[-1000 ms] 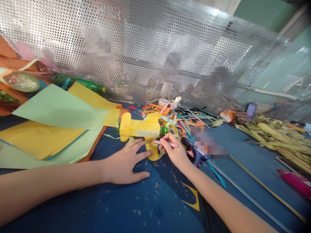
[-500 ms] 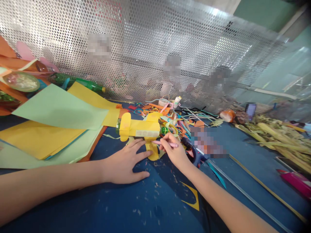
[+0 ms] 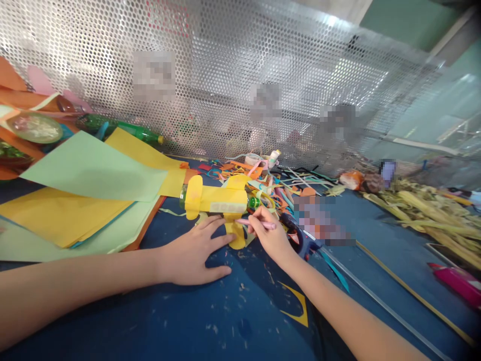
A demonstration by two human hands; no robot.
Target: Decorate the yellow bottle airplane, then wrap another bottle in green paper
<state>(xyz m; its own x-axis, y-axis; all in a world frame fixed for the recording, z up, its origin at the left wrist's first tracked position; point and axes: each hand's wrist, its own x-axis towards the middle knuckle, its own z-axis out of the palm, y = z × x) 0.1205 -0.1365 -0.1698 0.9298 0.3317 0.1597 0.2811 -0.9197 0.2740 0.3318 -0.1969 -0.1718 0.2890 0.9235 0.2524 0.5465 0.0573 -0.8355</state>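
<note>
A green bottle [image 3: 254,202] wrapped in yellow paper [image 3: 221,194] lies on its side on the blue table, its neck to the right. Yellow paper wings stick out from it, and a pale strip with several squares runs along its side. My left hand [image 3: 199,253] lies flat with fingers spread, its fingertips on the near yellow wing [image 3: 236,235]. Between the fingers of my right hand [image 3: 268,230] is a slim pink pen [image 3: 259,223]. Its tip points left and meets the near wing where it joins the bottle.
Coloured paper sheets [image 3: 97,168] lie at the left, with a green bottle [image 3: 139,132] behind them. Paper scraps [image 3: 248,168] are heaped beyond the wrapped bottle. Dark blue glue gun-like tool [image 3: 306,243], long sticks [image 3: 409,288] and corn husks [image 3: 424,205] lie to the right. A perforated metal screen [image 3: 225,65] stands behind.
</note>
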